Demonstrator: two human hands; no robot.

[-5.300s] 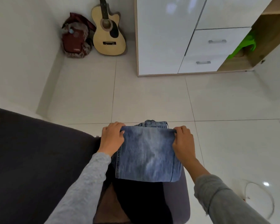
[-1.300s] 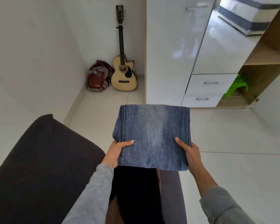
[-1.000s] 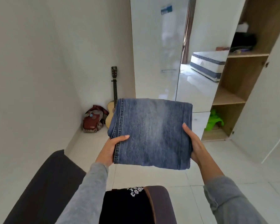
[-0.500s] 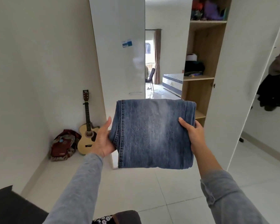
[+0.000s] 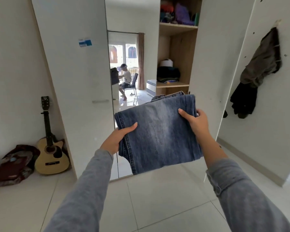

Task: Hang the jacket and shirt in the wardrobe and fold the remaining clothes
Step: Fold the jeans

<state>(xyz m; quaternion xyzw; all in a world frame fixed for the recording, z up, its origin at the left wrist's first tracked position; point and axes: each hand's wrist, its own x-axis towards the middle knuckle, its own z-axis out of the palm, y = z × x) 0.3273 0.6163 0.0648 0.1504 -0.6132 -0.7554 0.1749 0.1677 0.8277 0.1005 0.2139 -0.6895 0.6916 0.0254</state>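
A folded pair of blue jeans (image 5: 159,134) is held flat in the air in front of me. My left hand (image 5: 119,138) grips its left edge, thumb on top. My right hand (image 5: 195,122) grips its right edge, raised a little higher, so the bundle tilts. Straight ahead stands the white wardrobe (image 5: 77,72) with a mirror panel. Its open compartment (image 5: 176,52) shows wooden shelves holding folded clothes. The jeans' far edge is level with the middle shelf (image 5: 172,84).
The wardrobe's open door (image 5: 213,72) stands right of the shelves. Dark garments (image 5: 256,76) hang on the wall at the right. A guitar (image 5: 50,148) and a red bag (image 5: 15,163) lean in the left corner. A seated person shows in the mirror (image 5: 124,81).
I lifted the folded jeans off the dark sofa and carried them toward the wardrobe. The view rose from the floor to the shelves, and the jeans now tilt up to the right.
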